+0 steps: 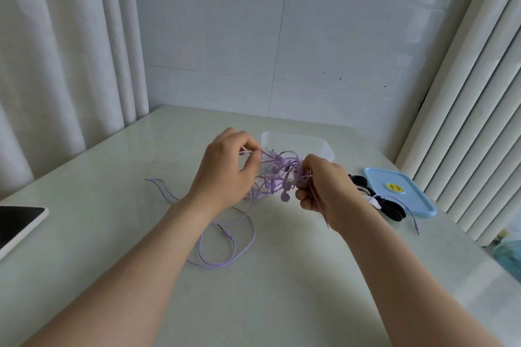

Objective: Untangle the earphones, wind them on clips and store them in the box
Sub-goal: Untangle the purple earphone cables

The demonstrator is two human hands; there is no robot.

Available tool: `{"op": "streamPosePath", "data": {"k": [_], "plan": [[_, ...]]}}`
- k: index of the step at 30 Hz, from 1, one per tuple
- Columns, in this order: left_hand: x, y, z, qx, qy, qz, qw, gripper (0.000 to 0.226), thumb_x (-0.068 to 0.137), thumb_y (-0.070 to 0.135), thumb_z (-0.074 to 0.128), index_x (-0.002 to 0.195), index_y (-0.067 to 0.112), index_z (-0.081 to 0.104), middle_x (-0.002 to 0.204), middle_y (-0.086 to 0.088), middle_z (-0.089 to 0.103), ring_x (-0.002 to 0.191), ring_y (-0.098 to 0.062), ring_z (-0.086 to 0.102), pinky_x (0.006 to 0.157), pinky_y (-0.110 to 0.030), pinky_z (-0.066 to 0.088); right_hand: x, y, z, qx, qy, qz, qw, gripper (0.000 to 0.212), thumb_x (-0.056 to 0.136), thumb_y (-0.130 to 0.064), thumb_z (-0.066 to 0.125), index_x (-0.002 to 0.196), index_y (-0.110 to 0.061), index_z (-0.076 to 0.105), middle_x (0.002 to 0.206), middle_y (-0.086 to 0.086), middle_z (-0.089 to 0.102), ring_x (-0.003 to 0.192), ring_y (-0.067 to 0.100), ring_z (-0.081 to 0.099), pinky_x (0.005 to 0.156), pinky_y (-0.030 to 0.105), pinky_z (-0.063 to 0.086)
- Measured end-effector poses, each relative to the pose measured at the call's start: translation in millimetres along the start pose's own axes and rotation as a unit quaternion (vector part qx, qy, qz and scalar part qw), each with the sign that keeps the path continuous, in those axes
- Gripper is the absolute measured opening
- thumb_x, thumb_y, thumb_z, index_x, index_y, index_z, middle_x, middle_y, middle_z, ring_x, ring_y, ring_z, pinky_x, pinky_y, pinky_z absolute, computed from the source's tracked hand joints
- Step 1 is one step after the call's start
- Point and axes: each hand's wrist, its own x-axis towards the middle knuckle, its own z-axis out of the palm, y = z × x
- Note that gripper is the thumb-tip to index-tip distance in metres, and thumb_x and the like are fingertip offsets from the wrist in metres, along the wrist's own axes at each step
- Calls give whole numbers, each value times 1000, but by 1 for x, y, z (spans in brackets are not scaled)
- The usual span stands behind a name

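Now both hands hold a tangle of purple earphones [277, 175] above the worktop [282, 276], near its middle. The left hand [225, 169] pinches strands at the tangle's left edge, thumb and fingers [255, 153] closed on the cord. The right hand [324, 189] grips the tangle's right side, its fingers curled shut around several cords, one of which runs down past the palm. Earbuds hang from the knot between the hands.

Loose cord trails from the tangle down onto the worktop: a loop [225, 245] lies in front of the left wrist with a jack plug [224, 229] inside it, and another strand curves away to the left.

A clear box [298, 141] stands open just behind the hands. To the right lies its blue lid [400, 191], flat, with a yellow sticker on top. Between the right hand and the lid sits a pile of black and white clips [386, 205]; a further purple cord crosses them and ends in a plug near the lid's front edge. A tablet [17, 222] lies at the worktop's left edge.
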Motion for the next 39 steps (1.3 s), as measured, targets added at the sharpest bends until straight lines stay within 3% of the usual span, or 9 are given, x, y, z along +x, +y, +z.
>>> {"op": "streamPosePath", "data": {"k": [5,9,12,15,18,23,26,33,39], "plan": [[6,7,-1,-152,108,-242,952,10,94,14,63,85,17,64,86,7,74,82,-7,65,73,-21,46,8,9,-2,-117,61,-53,990,27,88,-8,50,84,8,72,65,9,68,50,24,58,47,28,49],[11,13,1,-372,151,-363,841,7,100,7,50,100,7,57,80,-7,77,79,-22,75,75,-36,57,13,17,-5,-297,137,-145,934,27,80,-8,53,95,0,74,85,23,74,82,41,70,68,46,61],[14,21,-3,-518,173,-402,735,15,106,2,40,103,2,54,78,-15,71,69,-28,73,69,-39,64,11,21,-5,-428,160,-185,870,45,87,-6,58,129,-24,63,108,13,68,101,36,59,74,36,42],[16,25,-7,-571,174,-440,671,28,103,-4,35,88,5,56,86,-18,73,54,-21,60,55,-32,55,13,22,-5,-421,139,-214,870,46,85,-2,64,124,-27,66,103,2,71,102,31,62,73,33,41],[14,24,-7,-525,112,-443,718,20,93,-7,35,89,8,47,103,-17,78,45,-16,36,48,-26,27,13,21,-3,-382,86,-219,894,48,79,0,73,119,-27,70,92,-7,69,102,26,63,75,34,51],[-1,14,-1,-78,-41,-205,975,46,81,12,74,120,33,61,98,16,76,60,0,56,68,-27,47,9,19,-2,-360,56,-229,903,44,82,4,63,114,-26,71,82,-15,63,94,20,61,62,27,49],[-11,20,3,76,-135,-103,982,43,82,25,76,118,45,65,96,22,67,79,-7,59,72,-30,48,6,16,0,-372,60,-229,897,48,78,7,54,112,-22,70,83,-9,67,92,19,62,65,28,50],[-8,22,-5,15,-186,-67,980,30,65,28,71,89,37,57,86,16,47,73,1,50,63,-32,45,9,17,0,-351,97,-203,909,51,79,5,48,119,-21,66,88,-4,69,107,28,60,83,41,57],[-4,17,-7,2,-149,-123,981,23,67,41,96,71,30,76,53,16,47,61,11,49,54,-7,32,11,16,0,-352,114,-218,903,51,75,9,50,104,-25,74,94,2,70,93,23,61,65,31,48]]}}
